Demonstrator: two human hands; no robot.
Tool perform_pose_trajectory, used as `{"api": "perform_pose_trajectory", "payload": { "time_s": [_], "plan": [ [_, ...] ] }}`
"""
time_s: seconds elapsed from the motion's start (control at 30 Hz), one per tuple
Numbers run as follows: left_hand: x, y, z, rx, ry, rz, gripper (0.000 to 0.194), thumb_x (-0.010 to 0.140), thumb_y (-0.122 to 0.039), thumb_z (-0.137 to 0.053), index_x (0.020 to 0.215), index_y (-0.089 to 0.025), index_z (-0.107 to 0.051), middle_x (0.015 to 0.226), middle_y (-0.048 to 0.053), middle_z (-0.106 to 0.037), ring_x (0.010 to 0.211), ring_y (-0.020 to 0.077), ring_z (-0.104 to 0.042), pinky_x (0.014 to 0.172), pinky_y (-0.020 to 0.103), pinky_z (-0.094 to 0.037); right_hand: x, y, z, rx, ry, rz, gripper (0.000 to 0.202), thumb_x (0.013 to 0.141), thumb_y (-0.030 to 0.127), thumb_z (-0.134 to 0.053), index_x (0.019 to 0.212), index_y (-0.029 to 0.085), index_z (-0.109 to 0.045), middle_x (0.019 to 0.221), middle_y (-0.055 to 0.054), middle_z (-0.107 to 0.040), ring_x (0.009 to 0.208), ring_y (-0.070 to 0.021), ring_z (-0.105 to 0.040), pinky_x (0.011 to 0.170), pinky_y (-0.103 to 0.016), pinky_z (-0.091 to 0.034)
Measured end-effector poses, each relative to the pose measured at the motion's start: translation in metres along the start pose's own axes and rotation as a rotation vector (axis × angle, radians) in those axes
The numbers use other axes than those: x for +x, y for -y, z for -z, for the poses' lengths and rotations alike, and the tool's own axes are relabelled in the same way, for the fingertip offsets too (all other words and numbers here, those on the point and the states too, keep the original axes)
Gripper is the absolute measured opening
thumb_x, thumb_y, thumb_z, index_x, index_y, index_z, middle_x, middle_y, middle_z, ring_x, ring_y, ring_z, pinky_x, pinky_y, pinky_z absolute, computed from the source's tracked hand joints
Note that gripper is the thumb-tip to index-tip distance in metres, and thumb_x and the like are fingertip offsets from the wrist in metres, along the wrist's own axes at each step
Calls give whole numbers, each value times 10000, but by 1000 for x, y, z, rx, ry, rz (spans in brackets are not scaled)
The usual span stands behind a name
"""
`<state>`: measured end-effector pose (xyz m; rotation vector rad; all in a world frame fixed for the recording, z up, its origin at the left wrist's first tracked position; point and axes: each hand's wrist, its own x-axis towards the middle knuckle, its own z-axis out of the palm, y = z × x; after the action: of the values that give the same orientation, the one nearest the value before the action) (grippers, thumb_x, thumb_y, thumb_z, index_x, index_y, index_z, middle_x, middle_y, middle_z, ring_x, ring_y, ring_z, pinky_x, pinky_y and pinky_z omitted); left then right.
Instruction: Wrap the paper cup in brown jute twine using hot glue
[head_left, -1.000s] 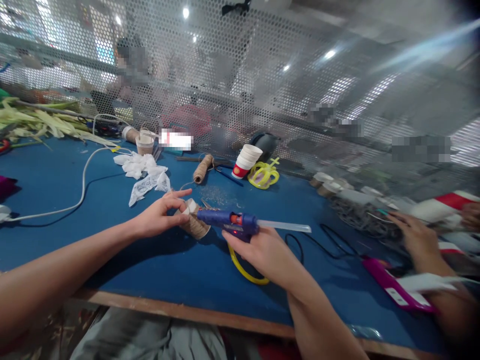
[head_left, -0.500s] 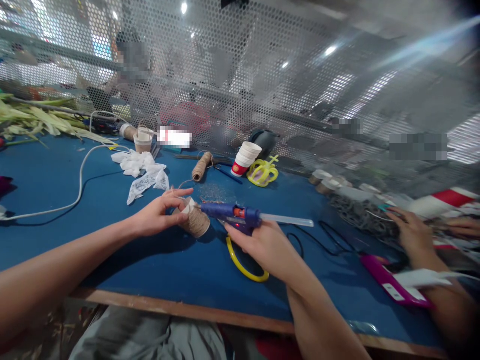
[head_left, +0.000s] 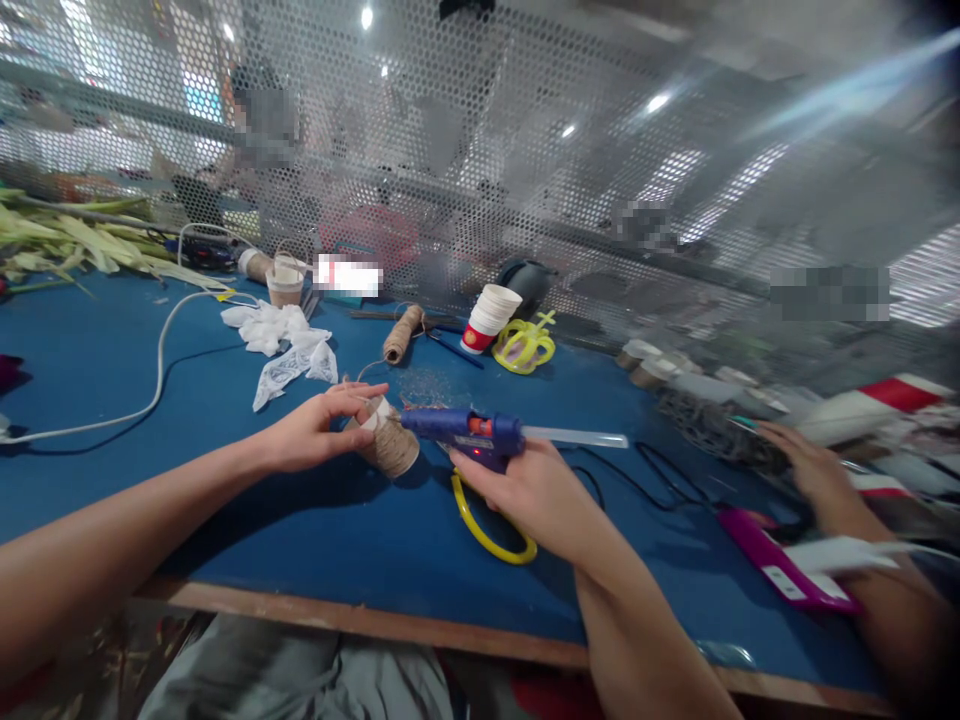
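My left hand [head_left: 326, 430] is closed around the upper part of a small paper cup [head_left: 396, 450] wrapped in brown twine, tilted on its side. In my right hand [head_left: 540, 490] is a blue hot glue gun [head_left: 461, 427], a clear glue stick jutting from its back and a small red light on its body. The nozzle reaches the white upper part of the cup; whether it touches is hard to tell. A strand of twine runs from near my left fingers to a twine spool [head_left: 403, 335]. Beneath my right hand lies a yellow ring-shaped handle [head_left: 487, 530].
White crumpled plastic [head_left: 289, 345], stacked paper cups [head_left: 491, 318] and a yellow crown-shaped piece [head_left: 525, 345] lie behind my hands. At right, a co-worker's hand [head_left: 814, 465] is near grey cord [head_left: 697, 425] and a purple power strip [head_left: 787, 565]. A white cable [head_left: 161, 360] crosses the left side.
My hands, the cup and the glue gun stay nearly in place. The co-worker's hand at right has shifted slightly left.
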<state>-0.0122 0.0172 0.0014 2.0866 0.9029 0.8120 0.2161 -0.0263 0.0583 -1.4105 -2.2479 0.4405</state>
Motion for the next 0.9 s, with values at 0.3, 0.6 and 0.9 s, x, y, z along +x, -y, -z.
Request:
{"api": "perform_pose_trajectory", "payload": {
  "time_s": [0.3, 0.6, 0.9],
  "plan": [
    [-1, 0, 1, 27, 28, -31, 193, 811, -308, -504, 666, -182, -526, 1302, 94, -528, 1308, 224, -347, 1108, 420, -141, 3, -2, 3, 59, -7, -38, 230, 762, 243, -508, 534, 209, -502, 449, 30, -505, 503, -141, -508, 563, -265, -411],
    [-1, -2, 1, 1, 23, -32, 201, 801, -323, -523, 660, -180, -534, 1311, 93, -520, 1316, 232, -333, 1110, 428, -130, 2, 0, 3, 81, -7, -39, 261, 765, 254, -516, 509, 218, -478, 393, 44, -470, 471, -141, -498, 531, -264, -407],
    [-1, -1, 1, 18, 22, -38, 211, 815, -324, -506, 667, -175, -528, 1317, 108, -513, 1319, 238, -329, 1112, 434, -128, 2, -2, 3, 106, 8, -87, 271, 761, 240, -525, 502, 208, -454, 373, 54, -452, 404, -117, -448, 493, -252, -388]
  ]
}}
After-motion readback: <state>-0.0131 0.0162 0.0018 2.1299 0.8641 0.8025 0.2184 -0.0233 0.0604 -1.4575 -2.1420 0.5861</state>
